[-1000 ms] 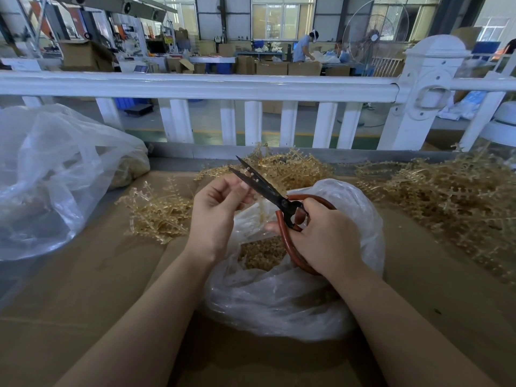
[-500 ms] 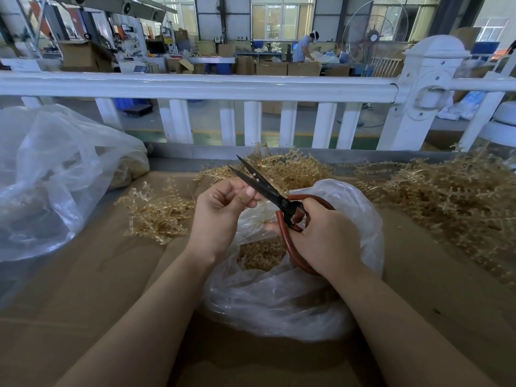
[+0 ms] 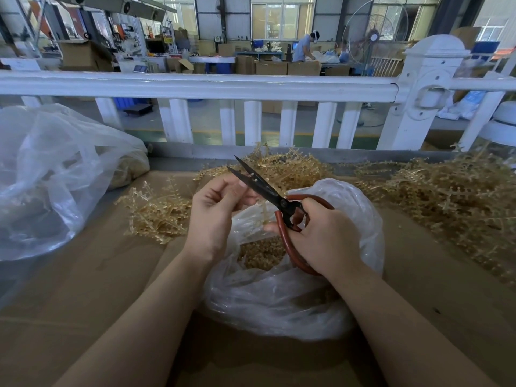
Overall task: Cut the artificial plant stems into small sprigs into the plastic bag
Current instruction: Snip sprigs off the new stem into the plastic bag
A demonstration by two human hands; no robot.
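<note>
My right hand (image 3: 324, 238) grips black scissors with red handles (image 3: 282, 202), blades slightly apart and pointing up-left. My left hand (image 3: 215, 210) pinches a thin tan stem piece (image 3: 262, 210) beside the blades, above the clear plastic bag (image 3: 279, 297). Cut tan sprigs (image 3: 259, 254) lie inside the bag's open mouth. Uncut tan plant stems lie in piles at the left (image 3: 156, 210), behind the hands (image 3: 290, 169) and at the right (image 3: 452, 199).
A large clear plastic bag (image 3: 50, 174) with tan material sits at the left. A white railing (image 3: 195, 85) runs along the table's far edge. The work surface is brown cardboard (image 3: 92, 275). A person works far off in the hall.
My left hand's fingers have shifted slightly on the stem by the blades. The scissors and right hand stay almost in place.
</note>
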